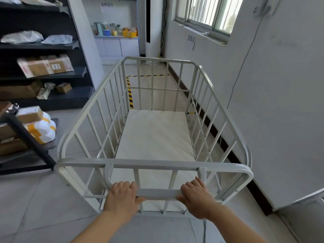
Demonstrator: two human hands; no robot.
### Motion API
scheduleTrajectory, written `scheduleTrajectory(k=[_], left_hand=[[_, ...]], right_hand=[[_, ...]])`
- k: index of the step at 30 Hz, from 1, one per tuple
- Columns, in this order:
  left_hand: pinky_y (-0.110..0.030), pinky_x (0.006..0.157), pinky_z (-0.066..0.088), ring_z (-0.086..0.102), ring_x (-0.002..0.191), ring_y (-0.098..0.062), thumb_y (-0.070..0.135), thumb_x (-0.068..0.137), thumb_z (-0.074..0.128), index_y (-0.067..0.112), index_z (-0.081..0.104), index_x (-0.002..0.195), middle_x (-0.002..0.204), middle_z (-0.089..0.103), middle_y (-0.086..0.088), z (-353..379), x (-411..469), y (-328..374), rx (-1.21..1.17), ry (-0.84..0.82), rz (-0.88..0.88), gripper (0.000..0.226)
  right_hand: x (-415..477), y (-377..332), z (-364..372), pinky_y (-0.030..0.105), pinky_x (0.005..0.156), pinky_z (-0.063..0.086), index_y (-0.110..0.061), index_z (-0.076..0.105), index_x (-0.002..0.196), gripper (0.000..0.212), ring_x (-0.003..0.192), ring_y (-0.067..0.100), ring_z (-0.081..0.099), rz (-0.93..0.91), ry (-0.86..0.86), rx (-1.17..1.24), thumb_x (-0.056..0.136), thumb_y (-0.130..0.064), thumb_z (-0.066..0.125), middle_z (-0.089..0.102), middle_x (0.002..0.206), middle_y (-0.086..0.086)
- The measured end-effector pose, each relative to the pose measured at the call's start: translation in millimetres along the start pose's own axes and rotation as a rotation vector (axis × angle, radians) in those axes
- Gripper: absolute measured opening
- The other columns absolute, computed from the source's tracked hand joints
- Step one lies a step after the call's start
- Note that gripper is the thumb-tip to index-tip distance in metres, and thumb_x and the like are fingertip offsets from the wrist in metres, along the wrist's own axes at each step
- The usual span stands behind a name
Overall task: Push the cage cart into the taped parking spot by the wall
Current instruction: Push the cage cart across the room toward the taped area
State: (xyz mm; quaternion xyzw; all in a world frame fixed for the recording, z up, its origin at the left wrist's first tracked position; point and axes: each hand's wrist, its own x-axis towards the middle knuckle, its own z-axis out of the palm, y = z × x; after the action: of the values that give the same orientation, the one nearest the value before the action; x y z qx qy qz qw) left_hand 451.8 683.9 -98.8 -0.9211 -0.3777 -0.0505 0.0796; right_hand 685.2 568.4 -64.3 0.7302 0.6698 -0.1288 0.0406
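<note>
cage cart (154, 137) bars partly hide floor tape (129, 92); wheels unseen

The cage cart (154, 137) stands directly ahead of the person, parallel to the wall (280, 102) on its right. The floor tape (129, 92) lies beyond its far end. Shelving (43, 50) stands to the left, and a flatbed trolley (26, 137) beside the near-left corner.
</note>
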Motion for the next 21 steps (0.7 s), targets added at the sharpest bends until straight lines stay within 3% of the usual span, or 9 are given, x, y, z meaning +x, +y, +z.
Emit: scheduleTrajectory(k=[3,7,12,21], left_hand=[[-0.032,0.044,0.045,0.047,0.041,-0.017,0.059,0.055,0.076,0.02,0.049,0.057,0.046,0.048,0.001,-1,7,-2,0.016,0.0,0.002,0.048],[-0.028,0.044,0.045,0.047,0.041,-0.015,0.063,0.065,0.056,0.021,0.047,0.056,0.046,0.048,0.005,1,20,-6,0.023,0.031,0.0,0.043],[-0.026,0.044,0.043,0.047,0.041,-0.014,0.059,0.05,0.079,0.022,0.046,0.056,0.046,0.048,0.006,3,45,-8,0.04,0.009,0.004,0.05],[-0.025,0.044,0.043,0.048,0.042,-0.013,0.061,0.048,0.08,0.022,0.046,0.056,0.046,0.048,0.007,8,101,-14,0.056,-0.017,-0.045,0.053]], right_hand=[[5,2,-3,0.038,0.115,0.007,-0.019,0.051,0.101,0.096,0.103,0.022,0.043,-0.015,0.028,0.017,0.06,-0.07,-0.018,0.042,0.092,-0.006],[18,10,-6,0.039,0.111,0.017,-0.016,0.053,0.102,0.1,0.101,0.025,0.043,-0.03,0.067,0.038,0.06,-0.07,-0.021,0.055,0.099,0.002],[39,25,-13,0.038,0.104,0.024,-0.015,0.053,0.102,0.103,0.101,0.025,0.043,-0.053,0.089,0.053,0.058,-0.07,-0.024,0.058,0.103,0.005],[91,58,-26,0.037,0.102,0.025,-0.017,0.052,0.097,0.098,0.098,0.025,0.043,-0.094,0.107,0.059,0.06,-0.07,-0.022,0.058,0.1,0.004]])
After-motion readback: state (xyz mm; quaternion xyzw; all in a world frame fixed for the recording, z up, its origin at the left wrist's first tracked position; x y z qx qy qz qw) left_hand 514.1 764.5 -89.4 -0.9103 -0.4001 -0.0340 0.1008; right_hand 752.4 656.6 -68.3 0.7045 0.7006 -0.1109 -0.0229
